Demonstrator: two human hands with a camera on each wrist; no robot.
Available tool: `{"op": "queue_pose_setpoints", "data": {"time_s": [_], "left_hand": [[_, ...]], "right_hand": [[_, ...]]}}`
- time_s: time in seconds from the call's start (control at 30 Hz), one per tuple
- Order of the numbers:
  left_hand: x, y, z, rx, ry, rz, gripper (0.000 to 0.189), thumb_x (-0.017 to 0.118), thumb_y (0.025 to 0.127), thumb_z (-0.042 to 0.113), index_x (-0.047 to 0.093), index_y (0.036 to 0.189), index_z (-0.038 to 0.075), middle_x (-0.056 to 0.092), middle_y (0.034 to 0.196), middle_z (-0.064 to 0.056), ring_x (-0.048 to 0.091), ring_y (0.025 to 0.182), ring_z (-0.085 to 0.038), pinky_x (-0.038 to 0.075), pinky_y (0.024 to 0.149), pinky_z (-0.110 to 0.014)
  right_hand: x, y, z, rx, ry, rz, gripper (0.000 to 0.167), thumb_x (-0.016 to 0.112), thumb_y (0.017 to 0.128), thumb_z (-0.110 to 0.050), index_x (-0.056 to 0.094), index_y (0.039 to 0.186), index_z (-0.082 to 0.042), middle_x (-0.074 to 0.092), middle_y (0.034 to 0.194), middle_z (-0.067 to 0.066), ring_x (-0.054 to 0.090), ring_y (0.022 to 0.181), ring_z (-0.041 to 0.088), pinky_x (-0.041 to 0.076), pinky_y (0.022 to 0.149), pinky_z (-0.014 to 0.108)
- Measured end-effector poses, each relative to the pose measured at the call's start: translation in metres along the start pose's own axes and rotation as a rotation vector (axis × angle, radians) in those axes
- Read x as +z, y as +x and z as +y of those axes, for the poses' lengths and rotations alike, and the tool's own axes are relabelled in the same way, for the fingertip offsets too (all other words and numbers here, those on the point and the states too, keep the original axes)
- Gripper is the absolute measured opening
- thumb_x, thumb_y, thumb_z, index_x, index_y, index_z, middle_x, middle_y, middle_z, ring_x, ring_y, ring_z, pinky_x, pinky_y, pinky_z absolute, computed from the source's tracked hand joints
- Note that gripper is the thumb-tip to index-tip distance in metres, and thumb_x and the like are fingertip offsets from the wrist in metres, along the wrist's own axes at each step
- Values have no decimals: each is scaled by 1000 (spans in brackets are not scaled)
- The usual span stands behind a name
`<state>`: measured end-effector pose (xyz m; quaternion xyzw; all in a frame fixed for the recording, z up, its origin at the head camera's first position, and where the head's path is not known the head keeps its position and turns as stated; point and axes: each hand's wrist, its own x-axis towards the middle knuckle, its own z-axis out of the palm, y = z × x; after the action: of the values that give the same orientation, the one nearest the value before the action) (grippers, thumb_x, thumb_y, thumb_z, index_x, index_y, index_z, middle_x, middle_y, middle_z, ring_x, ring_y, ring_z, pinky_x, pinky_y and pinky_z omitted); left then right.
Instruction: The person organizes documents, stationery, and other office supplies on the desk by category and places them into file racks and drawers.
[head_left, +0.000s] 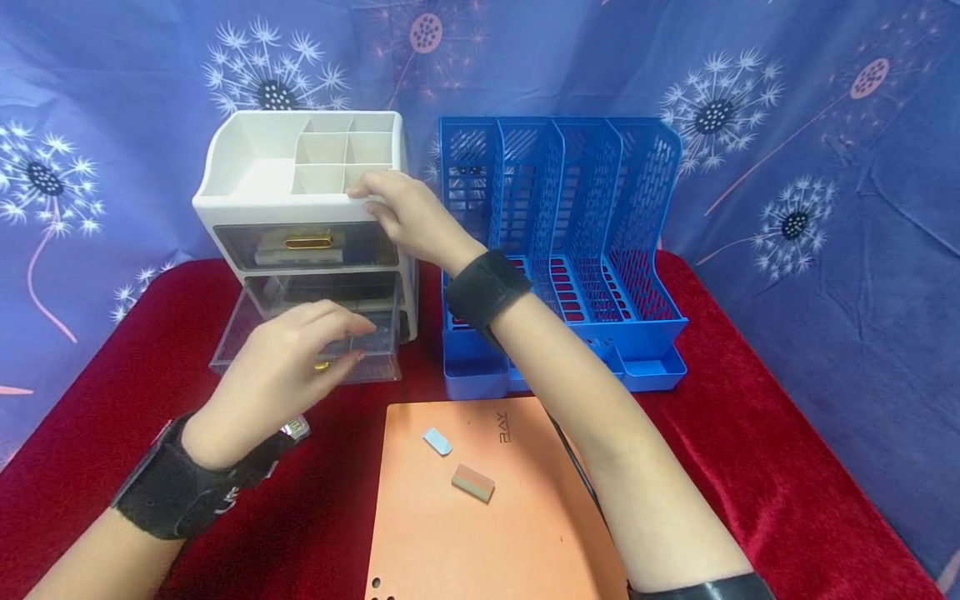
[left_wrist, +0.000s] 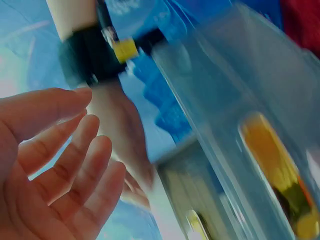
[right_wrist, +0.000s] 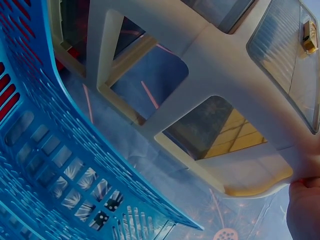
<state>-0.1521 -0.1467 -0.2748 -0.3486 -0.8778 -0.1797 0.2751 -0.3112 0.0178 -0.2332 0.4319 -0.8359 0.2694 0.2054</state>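
Note:
A white desktop drawer organizer (head_left: 285,200) stands at the back left, with open compartments on top. My right hand (head_left: 420,215) holds its front right top corner; in the right wrist view only a bit of that hand (right_wrist: 306,207) shows at the rim. The clear lower drawer (head_left: 382,367) is pulled out, and its gold handle (left_wrist: 275,170) faces the left wrist camera. My left hand (head_left: 281,371) hovers in front of this drawer, thumb and fingers apart and nothing between them. Closed above it is the upper drawer (head_left: 240,248), with pale contents behind its dark front.
Right of the organizer stands a blue file rack (head_left: 487,375) with tall slots and small front trays. An orange board (head_left: 427,550) lies nearer, bearing a light blue eraser (head_left: 437,442) and a brown-and-green block (head_left: 473,483). Red cloth (head_left: 330,500) covers the table.

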Motion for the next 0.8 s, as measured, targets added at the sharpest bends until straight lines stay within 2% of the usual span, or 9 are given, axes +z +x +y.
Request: {"op": "queue_pose_setpoints", "data": {"time_s": [0.17,0.3,0.4,0.63,0.8], "left_hand": [[14,0,20,118,-3,-22,34,80,66,-1,68,96,11,66,88,-1,64,84,-17,53,72,-36],[29,-3,33,219,-31,-81,35,81,65,1,67,95,12,64,89,1,63,85,-15,53,71,-32],[42,-6,42,293,-56,-161,34,81,66,4,67,94,14,63,88,3,62,84,-12,52,68,-28],[76,-17,58,405,-107,-397,25,78,72,12,66,93,16,62,87,7,59,84,-6,49,72,-21],[95,-26,64,456,-98,-468,27,79,72,19,65,94,21,60,89,10,57,88,-5,48,73,-20]], "right_hand": [[0,0,0,1,3,0,20,52,94,-3,61,112,-3,63,119,7,54,118,18,35,101,17],[0,0,0,1,6,-7,21,52,94,-3,61,112,-3,63,119,8,53,118,18,34,101,16],[0,0,1,2,4,-6,20,52,94,-2,61,112,-3,63,118,8,53,118,18,34,101,16],[1,1,1,4,10,-7,20,52,94,-2,61,111,-2,63,118,7,54,117,18,35,101,16],[2,1,1,0,1,-4,20,52,93,-2,61,111,-3,63,118,7,54,117,18,34,101,16]]}}
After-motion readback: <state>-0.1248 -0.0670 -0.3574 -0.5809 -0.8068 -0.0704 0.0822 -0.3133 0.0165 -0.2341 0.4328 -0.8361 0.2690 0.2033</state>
